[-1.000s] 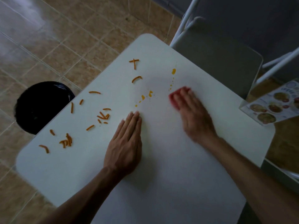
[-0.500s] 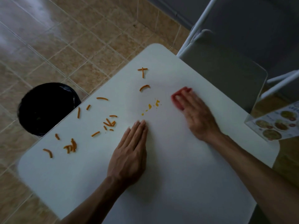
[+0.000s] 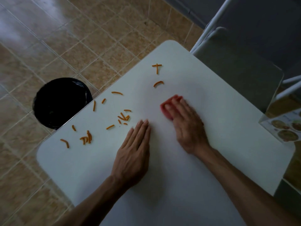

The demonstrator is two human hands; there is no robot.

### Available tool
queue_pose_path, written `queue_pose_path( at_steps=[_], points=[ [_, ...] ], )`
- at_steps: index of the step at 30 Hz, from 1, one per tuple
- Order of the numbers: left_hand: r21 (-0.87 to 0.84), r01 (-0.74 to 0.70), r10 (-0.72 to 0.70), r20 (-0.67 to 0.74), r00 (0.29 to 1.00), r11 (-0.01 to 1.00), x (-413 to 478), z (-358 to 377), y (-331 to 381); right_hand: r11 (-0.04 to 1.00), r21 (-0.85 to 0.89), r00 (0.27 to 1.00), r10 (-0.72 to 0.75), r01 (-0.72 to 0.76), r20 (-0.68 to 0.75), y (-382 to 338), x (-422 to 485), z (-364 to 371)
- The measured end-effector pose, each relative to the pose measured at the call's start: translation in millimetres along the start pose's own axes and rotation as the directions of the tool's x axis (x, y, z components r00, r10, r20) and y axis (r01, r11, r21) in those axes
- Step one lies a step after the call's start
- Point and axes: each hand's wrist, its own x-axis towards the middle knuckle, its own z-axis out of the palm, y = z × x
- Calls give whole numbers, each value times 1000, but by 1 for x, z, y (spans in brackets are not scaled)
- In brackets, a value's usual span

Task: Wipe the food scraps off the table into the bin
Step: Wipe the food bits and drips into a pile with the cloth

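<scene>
Several orange food scraps [image 3: 124, 117] lie scattered over the left half of the white table [image 3: 179, 176], from a crossed pair near the far corner [image 3: 157, 67] down to a curved piece near the left corner [image 3: 65, 143]. My right hand [image 3: 185, 123] presses flat on a red cloth [image 3: 166, 108] near the table's middle, fingers over it. My left hand [image 3: 133, 154] rests flat on the table, fingers together, just right of the scraps and holding nothing. A black round bin [image 3: 60, 103] stands on the floor by the table's left edge.
A grey chair with white metal legs [image 3: 236, 70] stands at the table's far side. A clear stand with a picture menu [image 3: 283, 126] sits at the table's right edge. Tan tiled floor [image 3: 81, 38] surrounds the bin.
My right hand has slid the red cloth leftwards over the small orange crumbs and smear in the table's middle; those are no longer visible. My left hand has stayed put.
</scene>
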Motion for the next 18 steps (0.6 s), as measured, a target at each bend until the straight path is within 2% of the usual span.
queue_pose_path(
  at_steps=[2, 4, 6, 9, 12, 13, 14, 16, 18],
  points=[
    [28, 7, -7, -2, 1000, 1000, -10, -2, -7, 983, 35, 982, 181, -179, -52, -4, 24, 3],
    [35, 25, -25, -11, 1000, 999, -17, -4, -10, 961, 80, 961, 270, -265, -62, -29, 39, 12],
    [34, 59, -59, -17, 998, 998, -24, -5, -8, 979, 97, 979, 187, -180, -76, -52, 30, 19],
    [40, 102, -102, -8, 995, 994, -35, -4, -6, 996, 60, 998, -64, 65, -17, -70, -18, 16],
    [43, 112, -112, -2, 994, 993, -36, -2, -5, 972, 40, 969, -236, 233, 79, -53, -66, 1],
    [42, 114, -115, 1, 993, 993, -35, -2, -5, 969, 22, 965, -249, 248, 85, -37, -71, -5],
    [40, 116, -117, 5, 993, 992, -33, -3, -5, 978, 3, 975, -209, 209, 80, -20, -72, -7],
    [41, 111, -111, 12, 994, 993, -33, -3, -5, 999, 1, 999, 34, -34, 9, 1, -62, -8],
    [46, 105, -106, 16, 994, 993, -35, -4, -6, 940, 26, 936, 340, -339, -95, -12, -44, 0]
  ],
)
